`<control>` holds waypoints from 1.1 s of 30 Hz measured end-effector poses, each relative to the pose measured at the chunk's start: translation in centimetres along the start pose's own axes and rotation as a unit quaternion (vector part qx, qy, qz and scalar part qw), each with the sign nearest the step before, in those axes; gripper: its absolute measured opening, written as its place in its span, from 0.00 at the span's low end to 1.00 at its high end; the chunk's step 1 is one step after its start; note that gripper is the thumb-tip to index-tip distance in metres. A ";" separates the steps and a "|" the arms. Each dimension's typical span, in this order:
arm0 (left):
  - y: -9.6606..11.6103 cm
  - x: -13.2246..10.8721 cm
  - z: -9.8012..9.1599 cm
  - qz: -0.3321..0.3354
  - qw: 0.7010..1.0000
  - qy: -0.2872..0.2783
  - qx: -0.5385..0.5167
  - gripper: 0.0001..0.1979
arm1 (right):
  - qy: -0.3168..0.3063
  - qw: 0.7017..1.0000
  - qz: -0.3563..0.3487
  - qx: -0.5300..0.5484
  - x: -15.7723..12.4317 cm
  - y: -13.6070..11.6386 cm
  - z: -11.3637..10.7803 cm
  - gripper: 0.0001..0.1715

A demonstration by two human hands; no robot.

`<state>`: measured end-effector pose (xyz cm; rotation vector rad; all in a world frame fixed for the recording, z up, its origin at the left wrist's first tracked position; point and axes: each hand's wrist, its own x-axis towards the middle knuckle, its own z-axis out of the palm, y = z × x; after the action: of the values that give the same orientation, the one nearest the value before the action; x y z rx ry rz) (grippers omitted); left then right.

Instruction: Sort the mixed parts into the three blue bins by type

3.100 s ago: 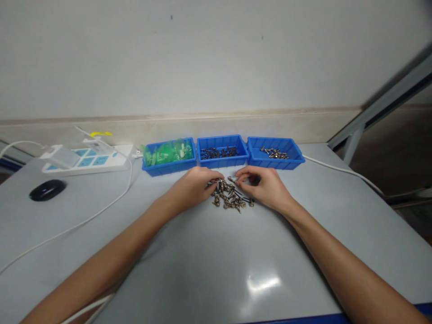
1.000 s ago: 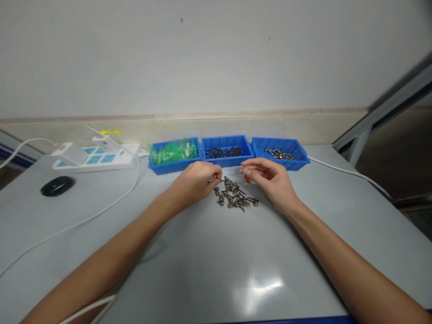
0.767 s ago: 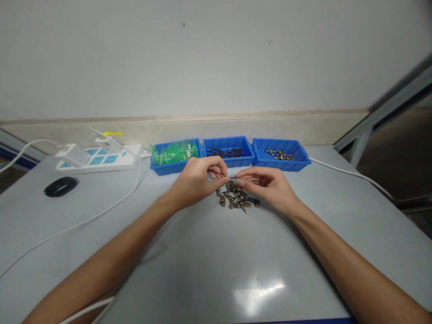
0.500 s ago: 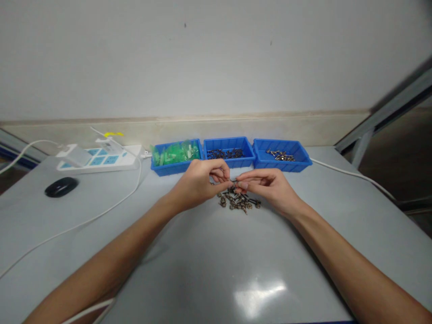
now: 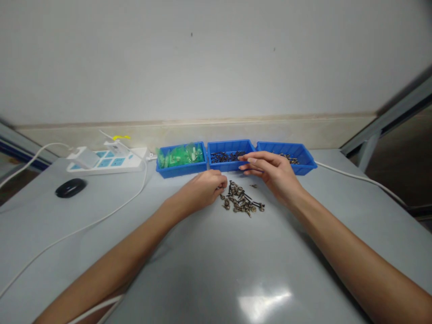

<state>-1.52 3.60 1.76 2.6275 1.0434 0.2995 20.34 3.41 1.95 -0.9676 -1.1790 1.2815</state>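
A pile of small metal screws and fittings [image 5: 238, 200] lies on the grey table. At its left edge is my left hand [image 5: 205, 186], fingers curled together; what they hold, if anything, is hidden. My right hand [image 5: 273, 173] hovers at the front of the middle and right bins, its fingers apart and nothing visible between them. Dark screws fill the bottom of the middle blue bin [image 5: 231, 146]. Brass-coloured pieces lie in the right blue bin [image 5: 303, 157], partly covered by my right hand. One small piece [image 5: 253, 186] rests apart behind the pile.
Green plastic bags fill the left blue bin [image 5: 180, 172]. A white power strip [image 5: 135, 164] with plugs and a black mouse [image 5: 70, 188] are at the left. White cables [image 5: 97, 220] cross the table. Behind the bins stands a wall [image 5: 216, 81].
My hands have moved apart. The right one has risen toward the bins and opened, while the left has curled in beside the pile. The view has shifted slightly.
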 end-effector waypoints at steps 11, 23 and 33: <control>0.1 -0.1 -0.9 0.035 0.990 0.109 -0.081 0.07 | -0.004 1.000 -0.015 -0.004 -0.7 2.0 -0.2 0.08; 1.2 0.5 -2.2 -0.196 0.851 0.137 -0.469 0.11 | -0.107 0.992 0.038 -0.053 -2.4 0.9 -0.2 0.17; 1.2 0.1 -2.1 -0.118 0.892 0.079 -0.428 0.09 | -0.109 0.993 0.046 0.012 -2.4 1.9 -0.2 0.12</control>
<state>-1.28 3.25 4.13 1.6892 0.9618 0.7303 20.36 1.23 -0.19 -0.8891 -1.2947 1.5029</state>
